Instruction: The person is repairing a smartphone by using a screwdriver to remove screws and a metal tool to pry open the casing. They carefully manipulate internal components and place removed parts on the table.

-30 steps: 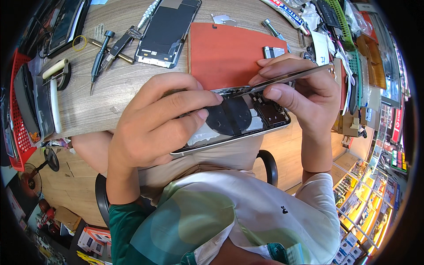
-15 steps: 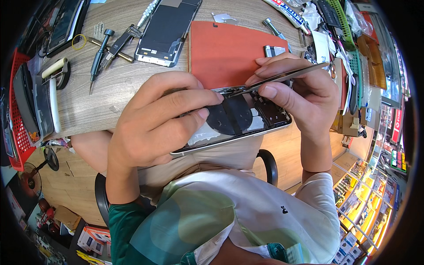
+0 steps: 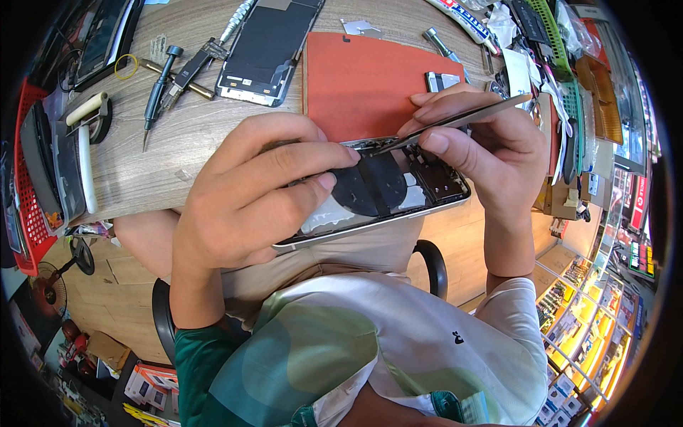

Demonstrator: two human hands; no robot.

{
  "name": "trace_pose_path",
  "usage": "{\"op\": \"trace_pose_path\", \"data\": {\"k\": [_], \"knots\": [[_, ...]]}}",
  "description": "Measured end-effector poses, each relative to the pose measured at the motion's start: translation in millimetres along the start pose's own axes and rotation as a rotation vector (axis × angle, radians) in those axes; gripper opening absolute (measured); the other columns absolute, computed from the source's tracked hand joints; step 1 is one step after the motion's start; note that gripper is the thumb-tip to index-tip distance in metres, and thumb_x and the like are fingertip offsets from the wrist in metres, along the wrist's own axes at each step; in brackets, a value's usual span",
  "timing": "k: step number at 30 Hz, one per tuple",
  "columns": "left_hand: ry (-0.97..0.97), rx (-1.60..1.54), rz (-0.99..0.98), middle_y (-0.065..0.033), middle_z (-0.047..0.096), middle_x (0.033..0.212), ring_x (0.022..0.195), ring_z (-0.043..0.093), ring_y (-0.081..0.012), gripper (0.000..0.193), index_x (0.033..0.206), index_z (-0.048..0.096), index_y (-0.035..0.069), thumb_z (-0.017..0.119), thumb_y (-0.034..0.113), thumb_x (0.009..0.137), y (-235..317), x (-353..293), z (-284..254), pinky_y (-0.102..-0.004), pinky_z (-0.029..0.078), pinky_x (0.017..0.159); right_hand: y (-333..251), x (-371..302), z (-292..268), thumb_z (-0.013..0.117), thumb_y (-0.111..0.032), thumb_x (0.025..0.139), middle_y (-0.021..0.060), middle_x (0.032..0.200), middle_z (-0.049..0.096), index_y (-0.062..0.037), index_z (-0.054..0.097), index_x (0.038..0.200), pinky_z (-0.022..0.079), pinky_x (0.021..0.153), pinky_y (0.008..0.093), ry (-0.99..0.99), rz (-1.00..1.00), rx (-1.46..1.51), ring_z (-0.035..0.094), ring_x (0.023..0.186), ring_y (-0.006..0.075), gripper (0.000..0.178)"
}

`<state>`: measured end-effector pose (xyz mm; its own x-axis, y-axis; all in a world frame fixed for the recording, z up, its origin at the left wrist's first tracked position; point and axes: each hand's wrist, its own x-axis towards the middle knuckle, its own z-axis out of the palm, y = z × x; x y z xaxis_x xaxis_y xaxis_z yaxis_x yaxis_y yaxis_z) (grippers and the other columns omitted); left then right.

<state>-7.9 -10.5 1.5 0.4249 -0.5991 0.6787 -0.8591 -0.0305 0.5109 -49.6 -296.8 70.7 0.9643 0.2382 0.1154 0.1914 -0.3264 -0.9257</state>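
Observation:
An opened smartphone housing (image 3: pixel 420 198) with a black round coil pad inside is tilted over my lap at the table's edge. My left hand (image 3: pixel 249 188) grips its left part, with the index fingertip resting inside near the upper edge. My right hand (image 3: pixel 491 142) is closed round a pair of metal tweezers (image 3: pixel 491 112). Their tips reach into the housing's upper edge, beside my left index finger. What the tips touch is too small to make out. Just beyond the housing lies a red-orange mat (image 3: pixel 363 85).
On the table lie a detached phone screen (image 3: pixel 267 53), a screwdriver (image 3: pixel 158 96) and a black-and-silver tool (image 3: pixel 192 75). A small metal part (image 3: pixel 442 80) rests on the mat. A glue tube (image 3: pixel 462 21) and a green basket (image 3: pixel 551 35) stand right; a red basket (image 3: pixel 27 178) stands left.
The tweezers' tips have shifted slightly within the housing and their rear end has risen a little. My left hand keeps its grip almost unmoved.

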Motion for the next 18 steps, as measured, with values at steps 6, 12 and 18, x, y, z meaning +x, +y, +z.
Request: {"op": "trace_pose_path", "data": {"k": [6, 12, 18], "knots": [[-0.018, -0.022, 0.013, -0.0225, 0.082, 0.114, 0.104, 0.069, -0.0398, 0.036, 0.102, 0.063, 0.001, 0.062, 0.037, 0.101, -3.0, 0.0, -1.8, -0.0484, 0.059, 0.092, 2.4, 0.2, 0.6, 0.08, 0.001, 0.095, 0.0261, 0.112, 0.076, 0.0129, 0.073, 0.11, 0.057, 0.11, 0.0541, 0.024, -0.004, 0.034, 0.08, 0.099, 0.0356, 0.02], [-0.059, -0.076, 0.019, -0.0214, 0.082, 0.116, 0.106, 0.068, -0.0394, 0.045, 0.108, 0.066, 0.0, 0.06, 0.044, 0.102, -10.3, -2.5, -7.1, -0.0486, 0.057, 0.094, 6.5, 3.2, 2.3, 0.08, 0.002, 0.095, 0.0263, 0.112, 0.076, 0.0117, 0.073, 0.11, 0.057, 0.108, 0.0553, -0.002, -0.017, 0.094, 0.079, 0.099, 0.0376, 0.019], [-0.07, -0.14, 0.002, -0.0218, 0.082, 0.117, 0.105, 0.068, -0.0389, 0.048, 0.111, 0.068, 0.001, 0.062, 0.047, 0.1, -9.9, -2.3, -9.7, -0.0487, 0.055, 0.095, 8.9, 2.2, 2.4, 0.081, 0.001, 0.095, 0.0253, 0.112, 0.077, 0.0072, 0.072, 0.106, 0.058, 0.105, 0.0567, -0.026, -0.077, 0.052, 0.079, 0.1, 0.0382, 0.015]]}}
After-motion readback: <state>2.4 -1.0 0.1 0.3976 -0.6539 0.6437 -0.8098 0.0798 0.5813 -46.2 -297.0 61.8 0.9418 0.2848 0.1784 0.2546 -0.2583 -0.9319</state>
